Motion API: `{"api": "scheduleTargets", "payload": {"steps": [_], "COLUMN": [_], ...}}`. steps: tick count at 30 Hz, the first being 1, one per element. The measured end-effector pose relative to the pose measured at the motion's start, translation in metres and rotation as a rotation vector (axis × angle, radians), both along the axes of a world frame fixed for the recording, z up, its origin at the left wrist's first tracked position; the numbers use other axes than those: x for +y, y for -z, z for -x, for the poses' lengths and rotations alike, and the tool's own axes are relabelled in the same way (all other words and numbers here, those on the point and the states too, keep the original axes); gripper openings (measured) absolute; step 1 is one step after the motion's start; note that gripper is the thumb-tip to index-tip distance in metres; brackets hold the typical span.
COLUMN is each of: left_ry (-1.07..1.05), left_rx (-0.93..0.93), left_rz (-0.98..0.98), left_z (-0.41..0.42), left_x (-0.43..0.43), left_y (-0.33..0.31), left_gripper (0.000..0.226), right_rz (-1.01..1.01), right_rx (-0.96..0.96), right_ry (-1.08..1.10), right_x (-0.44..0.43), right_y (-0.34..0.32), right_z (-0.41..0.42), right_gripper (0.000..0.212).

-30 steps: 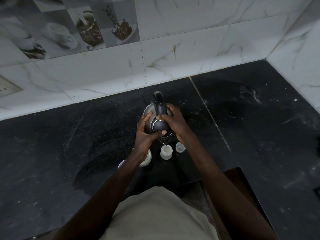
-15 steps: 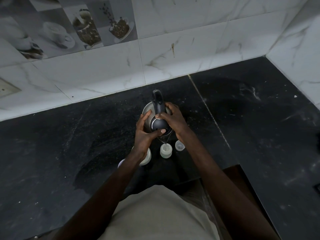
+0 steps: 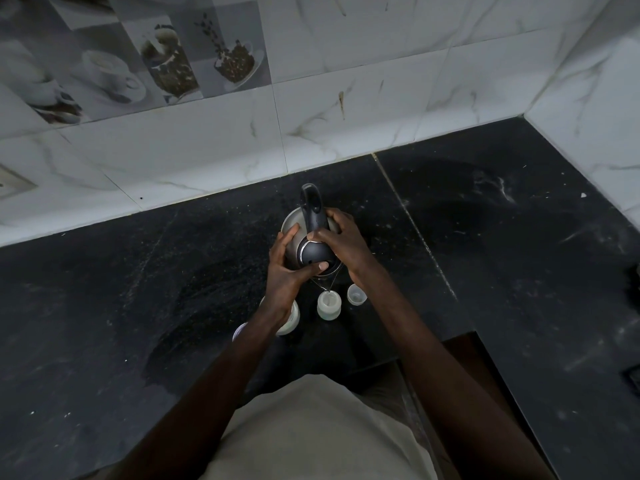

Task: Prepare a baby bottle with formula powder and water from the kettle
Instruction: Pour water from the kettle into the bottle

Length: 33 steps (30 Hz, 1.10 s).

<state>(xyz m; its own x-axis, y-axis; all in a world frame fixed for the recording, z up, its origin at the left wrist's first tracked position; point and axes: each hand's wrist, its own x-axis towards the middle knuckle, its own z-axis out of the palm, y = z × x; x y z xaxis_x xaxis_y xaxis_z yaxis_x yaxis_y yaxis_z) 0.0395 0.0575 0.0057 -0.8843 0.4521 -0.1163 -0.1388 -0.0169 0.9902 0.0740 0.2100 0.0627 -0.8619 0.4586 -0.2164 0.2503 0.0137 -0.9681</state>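
A steel kettle (image 3: 293,233) with a black lid and handle is tilted toward me above the black counter. My left hand (image 3: 287,268) grips its left side with the thumb on the lid. My right hand (image 3: 343,244) holds its right side by the handle. A thin stream of water falls from the spout into the open baby bottle (image 3: 328,305) standing just below. A small clear cap (image 3: 356,294) stands right of the bottle. A white formula container (image 3: 290,318) sits left of the bottle, partly hidden by my left wrist.
The black stone counter (image 3: 138,306) runs left and right, meeting white marble wall tiles (image 3: 346,133) at the back and on the right. A round lid (image 3: 239,330) peeks out under my left forearm. The counter edge has a notch near my body.
The kettle and both hands hold nearly the same pose. The view has shifted slightly.
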Motion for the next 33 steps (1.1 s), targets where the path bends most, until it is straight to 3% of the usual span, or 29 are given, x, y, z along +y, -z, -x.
{"api": "scheduleTargets", "payload": {"steps": [19, 33], "left_ry": [-0.017, -0.014], "left_rx": [-0.036, -0.185], "left_rz": [-0.014, -0.074], "left_z": [0.0, 0.002], "left_x": [0.005, 0.006], "left_y": [-0.011, -0.032], "left_gripper": [0.103, 0.089], "right_rz": [0.015, 0.016], "right_rx": [-0.013, -0.028], "right_ry": [-0.024, -0.035], "right_x": [0.008, 0.009], "right_y": [0.006, 0.005], "right_z": [0.007, 0.019], "right_gripper": [0.052, 0.053]}}
